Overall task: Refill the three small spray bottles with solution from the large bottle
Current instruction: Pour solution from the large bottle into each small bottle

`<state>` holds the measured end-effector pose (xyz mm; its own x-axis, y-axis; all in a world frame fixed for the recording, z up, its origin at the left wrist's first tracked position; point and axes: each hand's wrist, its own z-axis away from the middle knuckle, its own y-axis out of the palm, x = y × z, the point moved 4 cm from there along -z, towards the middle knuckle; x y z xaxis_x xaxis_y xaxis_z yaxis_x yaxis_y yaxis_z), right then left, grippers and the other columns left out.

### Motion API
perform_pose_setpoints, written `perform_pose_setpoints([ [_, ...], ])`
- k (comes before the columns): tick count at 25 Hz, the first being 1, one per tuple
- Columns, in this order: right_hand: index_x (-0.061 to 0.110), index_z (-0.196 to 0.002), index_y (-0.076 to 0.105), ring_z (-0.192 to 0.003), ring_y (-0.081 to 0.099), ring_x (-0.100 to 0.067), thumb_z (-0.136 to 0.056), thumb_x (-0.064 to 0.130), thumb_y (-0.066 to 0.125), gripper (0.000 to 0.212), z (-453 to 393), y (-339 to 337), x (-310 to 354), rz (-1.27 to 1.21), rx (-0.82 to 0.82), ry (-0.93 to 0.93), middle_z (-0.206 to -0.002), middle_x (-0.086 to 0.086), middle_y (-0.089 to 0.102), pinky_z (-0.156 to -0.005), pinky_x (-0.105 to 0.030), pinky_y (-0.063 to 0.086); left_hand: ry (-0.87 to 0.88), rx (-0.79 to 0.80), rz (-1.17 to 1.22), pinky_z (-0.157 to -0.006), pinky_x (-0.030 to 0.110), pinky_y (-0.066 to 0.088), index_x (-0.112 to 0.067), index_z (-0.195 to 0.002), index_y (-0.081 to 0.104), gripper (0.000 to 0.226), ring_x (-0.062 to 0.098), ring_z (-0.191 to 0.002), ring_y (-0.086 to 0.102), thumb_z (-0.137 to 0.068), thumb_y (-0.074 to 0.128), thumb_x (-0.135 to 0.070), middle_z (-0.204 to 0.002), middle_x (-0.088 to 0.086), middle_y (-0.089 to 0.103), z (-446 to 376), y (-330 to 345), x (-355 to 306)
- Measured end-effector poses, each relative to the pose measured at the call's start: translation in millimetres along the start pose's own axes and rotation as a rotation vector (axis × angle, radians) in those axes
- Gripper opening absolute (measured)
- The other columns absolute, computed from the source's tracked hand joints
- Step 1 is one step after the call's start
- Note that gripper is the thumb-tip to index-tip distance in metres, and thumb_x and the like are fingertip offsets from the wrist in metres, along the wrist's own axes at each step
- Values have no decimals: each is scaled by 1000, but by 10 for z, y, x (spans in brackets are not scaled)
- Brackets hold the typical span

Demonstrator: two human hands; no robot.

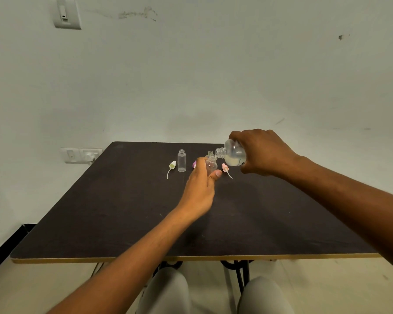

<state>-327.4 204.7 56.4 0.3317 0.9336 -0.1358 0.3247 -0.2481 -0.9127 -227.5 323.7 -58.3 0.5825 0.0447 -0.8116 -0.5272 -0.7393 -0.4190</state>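
Near the table's (145,223) far edge, centre-right, the person's right hand (262,152) has the large bottle (234,156) tipped almost flat, its open neck pointing left at the mouth of a small spray bottle (211,165). Left hand (201,189) steadies that small bottle, thumb on the near-right side, fingers (199,165) wrapped round the left side, i.e. clamped on it. Right-hand fingers are closed over the large bottle's base end. Whitish solution pools low in the tipped body; whether any is flowing yet can't be told.

Risks, as a judgement: both mouths are narrow w/ no funnel, so a slight misalignment or a quick tilt would send liquid down the small bottle's outside onto the table. A glug from the large bottle could overshoot. Clear walls make the fill level hard to read, so overfill is possible.

Other items, relative to the held small bottle: a 2nd small bottle (210,153) just behind it, partly hidden; a 3rd (181,160) upright to the left, open; a yellowish spray top (171,166) further left; a pink spray top (225,168) just right; a purple bit (194,164) behind the fingers, prob. the 3rd top.

Pose: both forearms reach fwd, right wrist rolled inward, left palm turned right.
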Motion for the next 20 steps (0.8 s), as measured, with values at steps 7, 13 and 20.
perform_pose_setpoints([
  [7, 29, -118, 56, -83, 49, -21, -68, 29, 81, 56, -15, -51, 17, 27, 11, 0, -104, 3, 68, -73, -32, 34, -6, -8, 15, -97, 42, 50, -19, -132, 42, 31, 21, -117, 59, -106, 50, -35, -131, 4, 59, -3, 0, -2],
  [13, 29, -119, 55, -85, 53, -22, -69, 29, 82, 57, -19, -70, 32, 57, 18, -6, -104, 3, 68, -74, -32, 33, 14, -13, 21, -83, 36, 47, -17, -127, 43, 28, 23, -106, 59, -106, 50, -34, -120, 6, 61, 5, -5, -10],
  [20, 28, -120, 55, -94, 61, -26, -69, 28, 80, 56, -29, -85, 50, 73, 33, -10, -102, 3, 67, -74, -34, 37, 6, -14, 44, -83, 33, 46, -16, -126, 44, 26, 21, -106, 59, -106, 50, -32, -120, 5, 61, 23, -10, -34],
])
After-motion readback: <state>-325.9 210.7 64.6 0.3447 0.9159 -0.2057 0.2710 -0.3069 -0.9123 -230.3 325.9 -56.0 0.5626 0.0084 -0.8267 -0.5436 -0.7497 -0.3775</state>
